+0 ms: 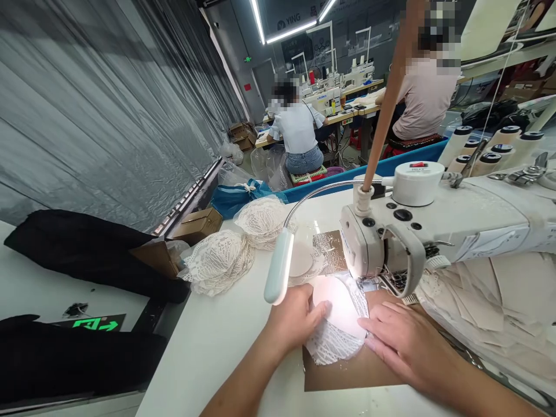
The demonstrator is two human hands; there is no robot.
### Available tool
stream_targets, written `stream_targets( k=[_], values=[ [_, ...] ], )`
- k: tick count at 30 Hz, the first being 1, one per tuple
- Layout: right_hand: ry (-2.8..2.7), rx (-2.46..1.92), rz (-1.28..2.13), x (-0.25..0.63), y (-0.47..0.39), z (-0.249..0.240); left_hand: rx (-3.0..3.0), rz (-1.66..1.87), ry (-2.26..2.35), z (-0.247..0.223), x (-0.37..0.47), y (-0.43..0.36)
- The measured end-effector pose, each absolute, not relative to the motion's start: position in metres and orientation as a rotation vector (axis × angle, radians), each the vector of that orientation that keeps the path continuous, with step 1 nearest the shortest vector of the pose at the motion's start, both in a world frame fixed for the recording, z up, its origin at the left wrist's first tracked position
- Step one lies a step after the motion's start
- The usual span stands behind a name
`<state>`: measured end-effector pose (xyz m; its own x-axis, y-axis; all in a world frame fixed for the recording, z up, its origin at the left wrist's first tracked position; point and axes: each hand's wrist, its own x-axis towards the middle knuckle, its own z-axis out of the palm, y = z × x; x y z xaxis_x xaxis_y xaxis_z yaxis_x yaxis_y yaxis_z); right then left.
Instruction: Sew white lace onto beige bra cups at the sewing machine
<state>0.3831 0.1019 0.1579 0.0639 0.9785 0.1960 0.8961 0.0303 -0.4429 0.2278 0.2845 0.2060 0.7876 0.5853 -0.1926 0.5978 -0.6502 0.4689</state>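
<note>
A pale round pad (pixel 341 301) lies on a white lace piece (pixel 334 346) just in front of the sewing machine's head (pixel 365 246). My left hand (pixel 293 318) grips the pad's left edge, its thumb on top and its fingertips hidden. At the right edge, my right hand (pixel 397 339) pinches the lace beside the pad between its fingers and thumb. A lit lamp (pixel 279 266) on a bendy neck shines on the work. Under the lace is a brown sheet (pixel 351 379). The needle area is mostly hidden behind the machine.
Two stacks of lace pieces, a near one (pixel 219 260) and a far one (pixel 263 220), stand left on the white table (pixel 217 341). Beige fabric pieces (pixel 499 295) lie at right. Thread cones (pixel 499 147) stand behind the machine. Two people sit at other machines beyond.
</note>
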Motion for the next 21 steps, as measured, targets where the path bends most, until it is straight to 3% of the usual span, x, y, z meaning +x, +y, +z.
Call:
stream_targets(
  k=[7, 12, 18, 21],
  values=[
    [-1.859, -1.884, 0.29, 0.382, 0.098, 0.162, 1.842, 0.124, 0.661, 0.183, 0.24, 0.282],
    [-1.851, -1.86, 0.219, 0.382, 0.099, 0.158, 1.719, -0.081, 0.596, 0.189, 0.243, 0.279],
    [-1.829, -1.871, 0.176, 0.381, 0.1, 0.155, 2.243, -0.19, 0.85, 0.204, 0.235, 0.279],
    [-1.82, -1.859, 0.146, 0.381, 0.101, 0.156, 2.622, 0.079, 0.81, 0.215, 0.23, 0.278]
  ],
)
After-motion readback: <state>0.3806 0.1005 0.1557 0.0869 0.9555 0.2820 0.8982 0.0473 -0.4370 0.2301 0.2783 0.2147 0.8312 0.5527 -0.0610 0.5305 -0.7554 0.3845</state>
